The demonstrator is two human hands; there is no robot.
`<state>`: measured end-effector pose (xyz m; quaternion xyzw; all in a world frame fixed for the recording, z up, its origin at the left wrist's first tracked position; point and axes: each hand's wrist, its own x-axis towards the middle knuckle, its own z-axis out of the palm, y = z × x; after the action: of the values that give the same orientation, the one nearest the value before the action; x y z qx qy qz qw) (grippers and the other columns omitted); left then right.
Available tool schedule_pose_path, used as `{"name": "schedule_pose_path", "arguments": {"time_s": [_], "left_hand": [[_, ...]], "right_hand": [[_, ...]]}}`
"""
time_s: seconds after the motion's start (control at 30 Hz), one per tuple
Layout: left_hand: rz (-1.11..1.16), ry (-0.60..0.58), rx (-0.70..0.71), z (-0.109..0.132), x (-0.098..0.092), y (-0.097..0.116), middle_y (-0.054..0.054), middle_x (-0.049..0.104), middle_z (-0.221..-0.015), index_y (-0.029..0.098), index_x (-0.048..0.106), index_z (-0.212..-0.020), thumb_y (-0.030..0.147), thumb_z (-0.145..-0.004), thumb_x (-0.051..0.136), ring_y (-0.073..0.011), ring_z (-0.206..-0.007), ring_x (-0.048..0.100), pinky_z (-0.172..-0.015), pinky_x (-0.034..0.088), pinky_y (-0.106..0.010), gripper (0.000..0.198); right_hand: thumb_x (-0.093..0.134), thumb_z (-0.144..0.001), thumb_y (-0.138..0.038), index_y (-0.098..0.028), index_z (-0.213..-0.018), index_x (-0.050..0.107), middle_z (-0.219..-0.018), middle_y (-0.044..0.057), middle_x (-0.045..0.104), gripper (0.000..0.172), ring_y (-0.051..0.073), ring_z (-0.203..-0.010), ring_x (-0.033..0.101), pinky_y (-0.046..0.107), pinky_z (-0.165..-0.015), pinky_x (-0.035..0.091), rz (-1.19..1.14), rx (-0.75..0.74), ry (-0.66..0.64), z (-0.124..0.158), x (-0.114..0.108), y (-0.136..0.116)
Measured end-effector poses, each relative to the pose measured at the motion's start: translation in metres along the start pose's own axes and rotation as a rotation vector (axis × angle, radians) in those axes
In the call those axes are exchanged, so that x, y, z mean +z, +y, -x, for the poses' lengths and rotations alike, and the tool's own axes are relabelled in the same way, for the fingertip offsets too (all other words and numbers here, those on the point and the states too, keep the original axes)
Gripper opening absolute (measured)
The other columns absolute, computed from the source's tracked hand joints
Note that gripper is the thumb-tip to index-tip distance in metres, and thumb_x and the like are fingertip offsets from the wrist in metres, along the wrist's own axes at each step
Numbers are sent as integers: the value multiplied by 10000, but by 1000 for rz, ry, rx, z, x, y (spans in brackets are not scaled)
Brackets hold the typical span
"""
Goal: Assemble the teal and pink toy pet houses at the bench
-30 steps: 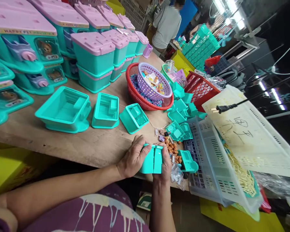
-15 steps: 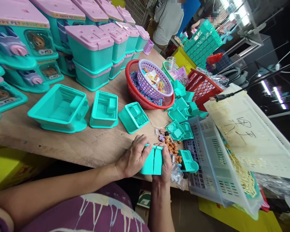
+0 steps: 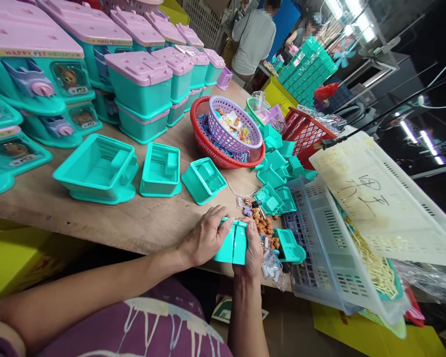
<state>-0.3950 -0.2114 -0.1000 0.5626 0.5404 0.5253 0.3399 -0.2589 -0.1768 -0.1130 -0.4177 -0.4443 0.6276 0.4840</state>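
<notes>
Between my two hands is a turquoise plastic box [image 3: 228, 246], held at the table's front edge with a dark seam across its face. My left hand [image 3: 207, 236] wraps its left side, thumb along the upper rim. Gripping the right side is my right hand [image 3: 253, 252], fingers curled behind and partly hidden. Three open turquoise boxes stand in a row beyond: a large one [image 3: 96, 166], a middle one [image 3: 160, 171] and a smaller tilted one [image 3: 203, 179]. Just right of my right hand lie small brown toy animals [image 3: 264, 227] and clear plastic pieces [image 3: 272, 265].
Stacked turquoise boxes with pink lids [image 3: 139, 69] fill the back left. A red basket [image 3: 198, 141] carries a purple basket [image 3: 217, 111]. Loose turquoise parts [image 3: 269, 174] and a translucent crate [image 3: 319, 258] stand at right. A person in grey [image 3: 254, 39] is in the background.
The view has shifted slightly. Both hands keep hold of the turquoise box, which appears tilted a little differently.
</notes>
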Motion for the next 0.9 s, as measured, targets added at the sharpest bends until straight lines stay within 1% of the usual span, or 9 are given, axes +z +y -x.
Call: {"name": "schedule_pose_path", "arguments": {"time_s": [0.1, 0.2, 0.4, 0.57, 0.63, 0.7, 0.8, 0.87, 0.9], "left_hand": [[3, -12, -15, -1, -1, 0, -32, 534, -852, 198, 483, -826, 301, -978, 355, -183, -866, 513, -800, 431, -321, 224], [-2, -27, -15, -1, -2, -1, -19, 522, -812, 204, 465, -796, 310, -969, 366, -177, -833, 516, -771, 435, -312, 225], [-37, -33, 12, -2, -4, 0, -15, 528, -806, 208, 460, -794, 310, -970, 362, -174, -821, 517, -759, 437, -312, 226], [-59, -32, 9, -2, -3, -1, -22, 534, -831, 205, 478, -813, 314, -972, 361, -181, -858, 529, -793, 446, -318, 225], [-38, -51, 5, -2, -3, -3, -34, 555, -873, 203, 503, -849, 331, -974, 355, -190, -905, 538, -842, 452, -335, 232], [-8, -40, 0, -3, -3, -6, -56, 576, -966, 197, 526, -928, 351, -970, 361, -207, -991, 539, -929, 439, -373, 229], [93, -23, -41, -4, -2, -11, -85, 564, -1169, 196, 516, -1106, 382, -964, 384, -221, -1147, 511, -1044, 393, -405, 269], [184, 10, -100, -1, -3, -14, -88, 544, -1245, 206, 493, -1185, 418, -979, 349, -214, -1209, 494, -1072, 386, -389, 329], [210, 62, -131, 2, -3, -16, -88, 546, -1244, 208, 489, -1193, 441, -991, 303, -209, -1213, 497, -1073, 389, -382, 360]], "right_hand": [[634, -843, -440, -222, -867, 608, -858, -13, 590, 220, 138, -807, 571, 262, -741, 469, -34, 0, 25, -2, -1, 2], [646, -830, -459, -219, -865, 598, -869, -14, 578, 247, 137, -819, 568, 270, -767, 469, -30, 0, 45, -2, -1, 2], [614, -849, -462, -226, -876, 583, -837, -19, 555, 239, 129, -754, 543, 240, -676, 450, 49, -10, 23, 1, 3, -2], [577, -870, -456, -243, -898, 557, -801, -38, 544, 215, 125, -700, 522, 235, -650, 430, 125, -21, -4, 4, 4, -8], [544, -891, -469, -246, -909, 571, -804, -33, 554, 225, 131, -703, 520, 240, -654, 430, 196, -18, -21, 6, 6, -9], [512, -910, -473, -238, -904, 598, -809, -23, 566, 251, 137, -729, 524, 245, -685, 436, 287, -57, -9, 8, 9, -9], [471, -928, -473, -228, -898, 620, -813, -20, 569, 288, 137, -757, 525, 248, -727, 435, 348, -151, 76, 13, 17, -4], [436, -934, -494, -227, -903, 621, -813, -18, 570, 326, 141, -760, 527, 259, -727, 436, 323, -148, 152, 14, 20, 3], [433, -929, -506, -225, -909, 622, -823, -12, 576, 339, 148, -774, 533, 270, -735, 441, 305, -131, 200, 14, 21, 6]]}}
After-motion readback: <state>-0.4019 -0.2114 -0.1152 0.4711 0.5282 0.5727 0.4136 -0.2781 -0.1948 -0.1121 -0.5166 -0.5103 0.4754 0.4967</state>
